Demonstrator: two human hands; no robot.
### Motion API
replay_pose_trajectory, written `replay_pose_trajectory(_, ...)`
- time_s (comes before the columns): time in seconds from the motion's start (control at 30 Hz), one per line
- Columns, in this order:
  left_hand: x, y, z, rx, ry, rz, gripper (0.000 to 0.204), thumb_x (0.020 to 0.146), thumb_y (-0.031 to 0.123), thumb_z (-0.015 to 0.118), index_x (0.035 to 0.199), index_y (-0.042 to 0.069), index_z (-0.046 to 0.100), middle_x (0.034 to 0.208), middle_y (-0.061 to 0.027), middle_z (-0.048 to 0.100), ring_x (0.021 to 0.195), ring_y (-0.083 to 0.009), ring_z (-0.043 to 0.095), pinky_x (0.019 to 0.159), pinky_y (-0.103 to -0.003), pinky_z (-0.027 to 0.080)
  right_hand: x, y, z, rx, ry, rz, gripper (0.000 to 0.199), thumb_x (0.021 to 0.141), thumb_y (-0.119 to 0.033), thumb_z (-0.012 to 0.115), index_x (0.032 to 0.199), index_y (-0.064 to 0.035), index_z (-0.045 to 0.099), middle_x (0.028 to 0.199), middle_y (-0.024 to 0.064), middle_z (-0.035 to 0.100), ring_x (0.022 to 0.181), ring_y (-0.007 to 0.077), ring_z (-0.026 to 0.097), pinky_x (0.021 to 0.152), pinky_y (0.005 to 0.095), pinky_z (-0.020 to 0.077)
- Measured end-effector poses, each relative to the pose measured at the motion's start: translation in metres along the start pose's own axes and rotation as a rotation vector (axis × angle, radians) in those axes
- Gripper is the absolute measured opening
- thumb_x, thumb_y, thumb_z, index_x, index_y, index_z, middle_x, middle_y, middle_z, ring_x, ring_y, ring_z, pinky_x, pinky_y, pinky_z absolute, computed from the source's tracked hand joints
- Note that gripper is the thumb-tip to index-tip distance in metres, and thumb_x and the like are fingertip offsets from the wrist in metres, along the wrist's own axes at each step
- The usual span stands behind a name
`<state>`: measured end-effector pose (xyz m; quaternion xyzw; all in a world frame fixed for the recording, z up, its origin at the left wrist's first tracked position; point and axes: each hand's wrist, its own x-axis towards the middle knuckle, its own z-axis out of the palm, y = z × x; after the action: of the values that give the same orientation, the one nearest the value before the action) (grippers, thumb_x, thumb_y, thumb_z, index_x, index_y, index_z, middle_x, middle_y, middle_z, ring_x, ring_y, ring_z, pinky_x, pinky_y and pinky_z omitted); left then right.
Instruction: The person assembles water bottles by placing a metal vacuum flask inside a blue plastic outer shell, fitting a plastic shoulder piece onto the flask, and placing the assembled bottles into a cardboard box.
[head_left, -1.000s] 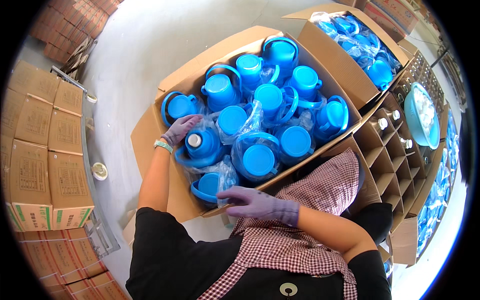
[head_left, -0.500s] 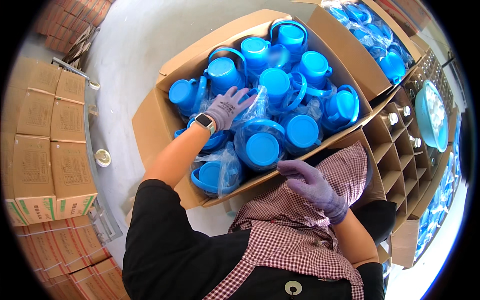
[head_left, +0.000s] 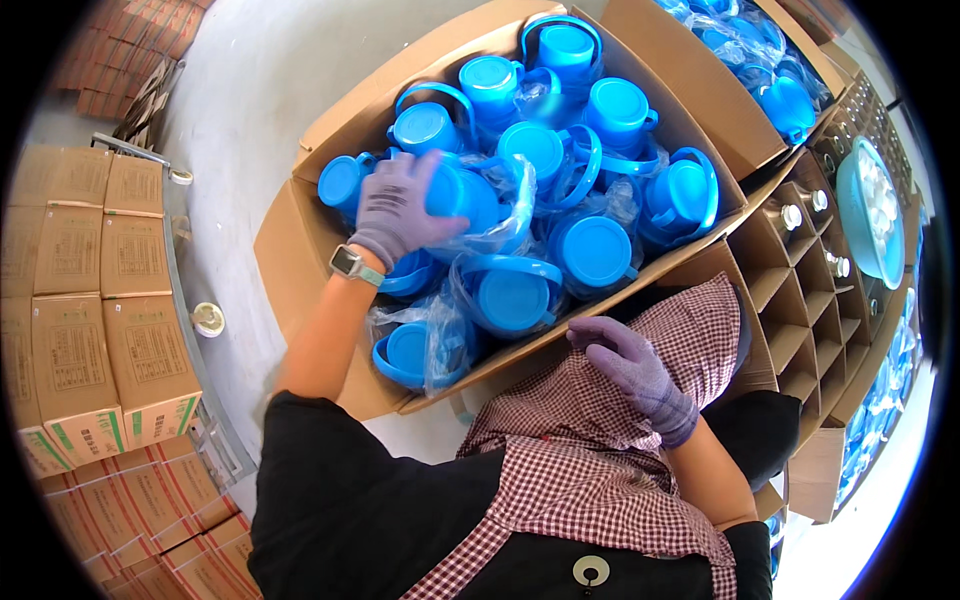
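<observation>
My left hand (head_left: 400,208), in a grey-purple glove, grips a blue plastic jug (head_left: 468,200) with its fingers on the left side and thumb across the near side. Clear plastic wrap clings to the jug's right side. Around it, several similar blue jugs with looped handles, some in clear bags, stand close together in an open cardboard box (head_left: 690,100). One jug (head_left: 512,298) lies nearer to me and another (head_left: 533,150) farther right. My right hand (head_left: 630,372), gloved too, hovers over my checked apron near the box's front edge, fingers loosely bent and apart, holding nothing.
To the right stands a divided carton (head_left: 790,290) with several silver-topped pieces in its cells. A light-blue basin (head_left: 848,215) with white round pieces rests on it. More blue jugs fill another box (head_left: 785,108) at the far right. Stacked cartons (head_left: 145,330) line the left.
My left hand has moved left and closed on a jug, which has come up out of the group. The right hand stays nearly in place. The view has shifted slightly.
</observation>
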<state>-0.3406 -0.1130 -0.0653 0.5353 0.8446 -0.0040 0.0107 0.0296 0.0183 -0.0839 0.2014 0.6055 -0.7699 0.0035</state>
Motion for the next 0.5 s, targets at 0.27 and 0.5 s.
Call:
replay_pose_trajectory(0.27, 0.009, -0.004, 0.039, 0.075, -0.393, 0.151, 0.119, 0.068, 0.029, 0.089, 0.166, 0.030, 0.021, 0.159, -0.0244, 0.038, 0.121, -0.0448, 0.065, 0.094, -0.050, 0.059, 0.005, 0.000, 0.004, -0.006, -0.005, -0.017, 0.040, 0.102, -0.015, 0.064, 0.139, -0.0016, 0.062, 0.126, 0.0128, 0.069, 0.116, 0.0216, 0.066, 0.103, 0.0350, 0.0538)
replay_pose_trajectory(0.5, 0.015, 0.021, 0.027, 0.026, -0.407, -0.136, 0.112, 0.070, 0.028, 0.088, 0.163, 0.027, 0.026, 0.140, -0.0250, 0.053, 0.124, -0.0456, 0.062, 0.101, -0.053, 0.055, 0.097, -0.015, 0.025, -0.210, 0.360, -0.028, 0.052, 0.093, -0.030, 0.072, 0.134, -0.0002, 0.063, 0.119, 0.0153, 0.070, 0.104, 0.0254, 0.070, 0.093, 0.0362, 0.0559)
